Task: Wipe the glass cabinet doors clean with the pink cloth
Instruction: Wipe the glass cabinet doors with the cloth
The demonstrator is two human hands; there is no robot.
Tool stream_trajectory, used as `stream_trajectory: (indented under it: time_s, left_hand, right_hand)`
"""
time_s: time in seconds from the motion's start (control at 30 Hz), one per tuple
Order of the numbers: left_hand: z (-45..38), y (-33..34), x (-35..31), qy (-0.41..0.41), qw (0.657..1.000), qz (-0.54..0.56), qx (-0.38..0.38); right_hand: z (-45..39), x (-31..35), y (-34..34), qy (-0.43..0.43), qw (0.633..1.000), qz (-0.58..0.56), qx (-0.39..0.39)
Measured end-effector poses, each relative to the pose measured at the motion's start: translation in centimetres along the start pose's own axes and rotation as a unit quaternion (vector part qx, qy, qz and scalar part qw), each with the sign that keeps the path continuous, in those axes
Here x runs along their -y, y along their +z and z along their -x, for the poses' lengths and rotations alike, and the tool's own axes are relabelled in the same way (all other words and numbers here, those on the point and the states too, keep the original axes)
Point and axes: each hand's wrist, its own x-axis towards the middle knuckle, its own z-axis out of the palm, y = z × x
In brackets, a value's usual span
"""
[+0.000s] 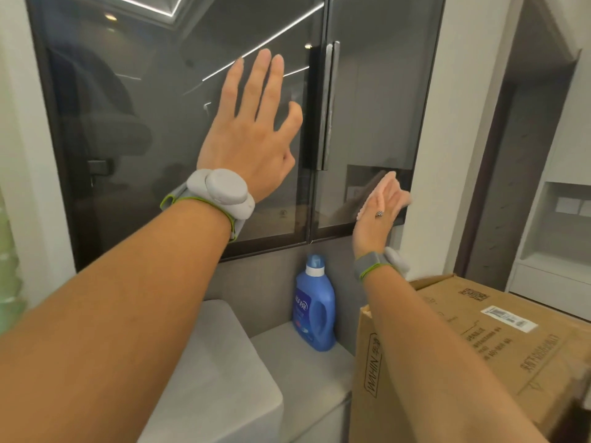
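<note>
Glass doors (160,123): two, meeting at the handles (326,103).
Left hand (249,139): spread flat left of the handles, holding nothing.
Right hand (382,215): flat, pressing one pink cloth (385,183) below-right of the handles.
Bottle (315,308): one, below the handles.

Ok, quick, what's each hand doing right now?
Left hand: open, fingers straight and spread, flat on the left glass door.
Right hand: open, pressing the pink cloth against the right glass door, low down.
</note>
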Motion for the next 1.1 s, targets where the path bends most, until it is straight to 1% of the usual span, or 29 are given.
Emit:
stream_trajectory:
  time_s: [0.07, 0.1, 0.2, 0.3, 0.37, 0.43, 0.5, 0.53, 0.63, 0.73, 0.83, 0.93, 0.97, 1.03, 1.1]
  left_hand:
    - [0.0, 0.0, -0.2, 0.003, 1.000, 0.002, 0.003]
    - [0.0, 0.0, -0.3, 0.004, 1.000, 0.003, 0.004]
    - [0.0, -0.1, -0.2, -0.001, 1.000, 0.010, 0.008]
    - [0.0, -0.3, 0.0, 0.013, 1.000, 0.019, 0.008]
    - [0.0, -0.3, 0.0, 0.020, 1.000, 0.015, 0.012]
    - [0.1, -0.3, 0.0, 0.016, 1.000, 0.013, 0.017]
    - [0.1, -0.2, 0.0, 0.014, 1.000, 0.013, 0.016]
    - [0.1, -0.2, 0.0, 0.015, 1.000, 0.012, 0.015]
    - [0.4, -0.2, 0.1, 0.023, 1.000, 0.008, 0.003]
    - [1.1, -0.1, -0.3, 0.052, 0.999, -0.005, -0.001]
    - [2.1, -0.2, -0.5, 0.063, 0.998, -0.004, 0.000]
    - [2.8, -0.3, -0.7, 0.074, 0.997, -0.012, -0.012]
    - [2.9, -0.4, -0.7, 0.075, 0.997, -0.012, -0.017]
    - [2.9, -0.3, -0.9, 0.072, 0.997, -0.012, -0.023]
    - [2.9, -0.2, -0.9, 0.071, 0.997, -0.009, -0.025]
  right_hand:
    - [1.6, -0.6, 0.4, -0.025, 0.999, 0.034, 0.014]
    - [2.3, -0.5, 0.6, -0.031, 0.999, 0.041, 0.006]
    - [4.8, 1.2, 1.4, -0.015, 1.000, 0.009, -0.009]
    - [6.9, 3.3, 2.2, -0.037, 0.999, -0.010, -0.008]
    - [7.6, 4.7, 2.3, -0.081, 0.997, -0.018, 0.008]
    - [8.8, 5.6, 2.7, -0.145, 0.987, -0.025, 0.056]
    - [10.7, 5.8, 3.1, -0.205, 0.970, 0.024, 0.129]
    - [11.4, 5.5, 3.0, -0.232, 0.960, 0.049, 0.150]
    - [11.9, 3.6, 2.2, -0.284, 0.940, 0.078, 0.175]
    - [12.3, 1.9, 1.2, -0.299, 0.936, 0.083, 0.169]
    - [12.5, 0.0, -0.2, -0.304, 0.932, 0.098, 0.169]
    - [10.6, -0.2, -1.3, -0.228, 0.957, 0.107, 0.143]
    - [10.3, 0.2, -1.3, -0.220, 0.961, 0.104, 0.132]
    - [10.6, 1.6, -0.6, -0.245, 0.959, 0.075, 0.118]
    - [12.5, 3.1, 0.7, -0.292, 0.945, 0.056, 0.137]
